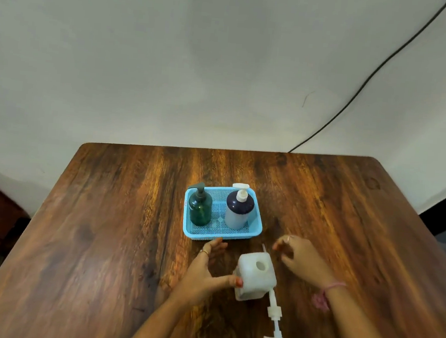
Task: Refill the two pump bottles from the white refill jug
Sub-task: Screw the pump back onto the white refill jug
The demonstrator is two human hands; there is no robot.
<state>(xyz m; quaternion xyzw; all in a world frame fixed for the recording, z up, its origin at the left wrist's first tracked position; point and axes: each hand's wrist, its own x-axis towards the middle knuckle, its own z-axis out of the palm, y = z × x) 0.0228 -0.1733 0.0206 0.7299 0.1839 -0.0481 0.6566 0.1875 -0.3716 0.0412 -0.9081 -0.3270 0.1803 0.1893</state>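
Table (102, 239) of dark wood grain, rounded far corners visible, far edge set against a pale wall (172, 56); left and right edges run off toward the bottom of the view. Wide bare surface to left and right of the work area, and a band of bare wood between the far edge and the basket. Black cable (373, 74) down the wall, ending behind the far right edge.

Blue mesh basket (188, 230) near the table centre, well clear of all edges. Inside, two upright pump bottles: dark green bottle (200, 207) at the left end, dark-and-white bottle (238, 210) at the right end, gap between them. Pumps still fitted on both.

White refill jug (255, 278) upright on the table, just in front of the basket's near right corner, round mouth open on top. White pump head (274, 319) with its tube lying flat on the table, tube passing beside or under the jug's right side; which one is unclear.

Left hand (208, 267) at the jug's left side, thumb tip touching the jug's left wall, fingers spread and extended toward the basket's near rim, ring on one finger. Not closed around anything.

Right hand (300, 259) raised beside the jug's upper right, fingers loosely curled and apart, blurred, holding nothing, not touching the jug. Pink band (333, 286) on the wrist.
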